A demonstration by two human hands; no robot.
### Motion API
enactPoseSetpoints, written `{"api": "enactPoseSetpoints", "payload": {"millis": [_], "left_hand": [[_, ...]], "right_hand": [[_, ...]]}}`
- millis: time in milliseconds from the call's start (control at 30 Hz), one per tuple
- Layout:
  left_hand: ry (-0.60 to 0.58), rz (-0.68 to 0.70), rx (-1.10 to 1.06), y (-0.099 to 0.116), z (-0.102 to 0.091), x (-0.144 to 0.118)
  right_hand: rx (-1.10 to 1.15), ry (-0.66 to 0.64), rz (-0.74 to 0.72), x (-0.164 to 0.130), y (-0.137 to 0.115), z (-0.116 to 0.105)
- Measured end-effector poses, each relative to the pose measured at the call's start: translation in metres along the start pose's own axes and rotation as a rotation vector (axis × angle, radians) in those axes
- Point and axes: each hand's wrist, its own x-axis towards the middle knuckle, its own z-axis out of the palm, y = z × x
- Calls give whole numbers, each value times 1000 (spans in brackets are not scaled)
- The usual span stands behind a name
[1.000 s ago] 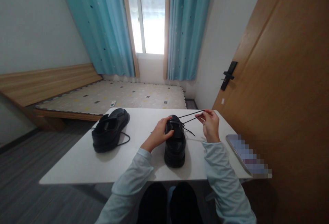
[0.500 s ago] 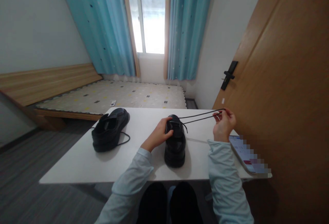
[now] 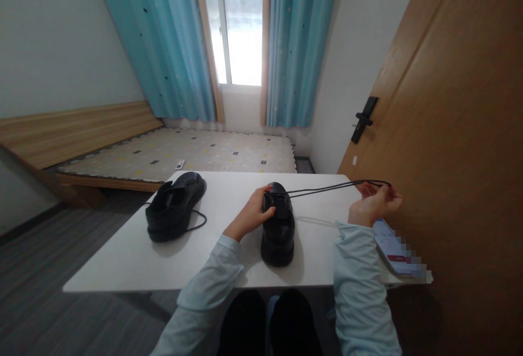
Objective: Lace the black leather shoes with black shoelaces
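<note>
Far left of the room: a low bed (image 3: 183, 151) with a patterned mat, unchanged across the frames. Blue curtains (image 3: 171, 40) flank the window behind it.

On the white tabletop (image 3: 122, 258), left portion: a black shoe (image 3: 174, 206) lies tilted on its side, its loose lace trailing toward the near right. Same position as in both earlier frames.

Centre: a second black shoe (image 3: 278, 225) stands upright, toe toward the person. The left hand (image 3: 251, 215) is closed over the shoe's left side at the tongue, thumb on top, pressing it to the tabletop. Grip and place match the earlier frames.

From the shoe's eyelets the black lace (image 3: 327, 188) runs as two strands to the right, taut and nearly level, above the tabletop. One second ago the strands ended just right of the shoe; half a second ago, near the tabletop's right edge; now they reach past that edge, in front of the wooden door (image 3: 457, 127). The visible span of lace is clearly longer.

Right: the right hand (image 3: 373, 203) pinches the lace ends between its fingertips, palm turned up. It has moved further right and slightly lower than before.

Near right, below that hand: a phone (image 3: 390, 244) lies flat at the tabletop's edge, partly blurred; more of it shows now than earlier.
</note>
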Motion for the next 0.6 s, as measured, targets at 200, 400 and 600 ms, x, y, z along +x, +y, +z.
{"api": "enactPoseSetpoints", "payload": {"millis": [200, 400, 600], "left_hand": [[-7, -16, -3, 5, -1, 1], [5, 6, 3, 7, 0, 1], [16, 58, 5, 14, -2, 2]], "right_hand": [[-25, 36, -137, -7, -23, 4], [106, -476, 33, -51, -52, 26], [192, -1123, 283, -99, -56, 32]]}}
